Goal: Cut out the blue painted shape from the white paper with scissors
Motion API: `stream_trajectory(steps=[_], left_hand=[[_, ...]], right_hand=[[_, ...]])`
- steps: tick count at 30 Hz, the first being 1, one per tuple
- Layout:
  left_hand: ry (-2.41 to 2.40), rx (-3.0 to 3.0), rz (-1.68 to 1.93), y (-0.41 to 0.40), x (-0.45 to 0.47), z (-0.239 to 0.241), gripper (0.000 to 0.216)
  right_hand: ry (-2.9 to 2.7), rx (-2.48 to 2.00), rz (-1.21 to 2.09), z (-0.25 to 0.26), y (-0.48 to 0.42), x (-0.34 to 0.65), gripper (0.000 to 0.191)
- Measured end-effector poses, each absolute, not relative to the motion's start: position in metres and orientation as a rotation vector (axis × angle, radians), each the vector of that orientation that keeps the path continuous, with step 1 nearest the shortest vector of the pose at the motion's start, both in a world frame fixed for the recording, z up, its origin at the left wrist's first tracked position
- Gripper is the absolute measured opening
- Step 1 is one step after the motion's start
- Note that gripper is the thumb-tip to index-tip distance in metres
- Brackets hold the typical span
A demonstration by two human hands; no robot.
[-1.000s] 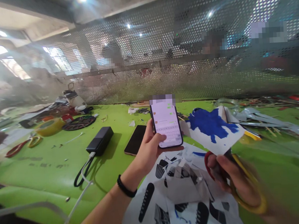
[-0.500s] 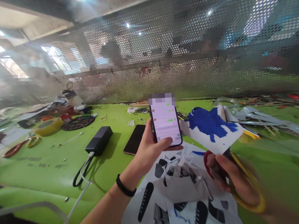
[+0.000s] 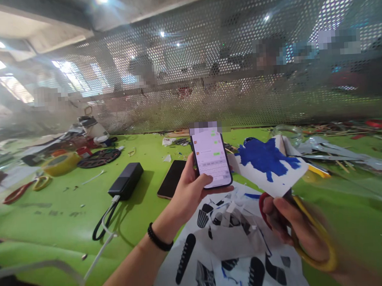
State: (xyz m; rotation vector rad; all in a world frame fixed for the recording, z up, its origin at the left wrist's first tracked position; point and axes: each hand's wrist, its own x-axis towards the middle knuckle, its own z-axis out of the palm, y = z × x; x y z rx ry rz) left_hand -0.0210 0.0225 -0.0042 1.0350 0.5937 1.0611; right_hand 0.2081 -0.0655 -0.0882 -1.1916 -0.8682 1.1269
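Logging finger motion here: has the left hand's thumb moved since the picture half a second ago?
Yes. Judged against the dark phone lying on the green table, the thumb of the left hand has shifted leftwards, toward that phone.

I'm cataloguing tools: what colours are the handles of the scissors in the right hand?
One red handle, one yellow handle, seen in the head view.

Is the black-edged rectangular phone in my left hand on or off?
On: the phone in your left hand has a lit screen showing a keyboard and green message bubbles.
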Motion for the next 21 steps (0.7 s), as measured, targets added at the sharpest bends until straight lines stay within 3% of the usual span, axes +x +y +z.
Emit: stream_trajectory(steps=[21], left_hand=[[0.684, 1.086, 1.089, 0.0214, -0.0196, -0.0017, 0.066]], right_hand=[[-0.894, -1.208, 1.142, -0.084, -0.0673, 0.2067, 0.056]])
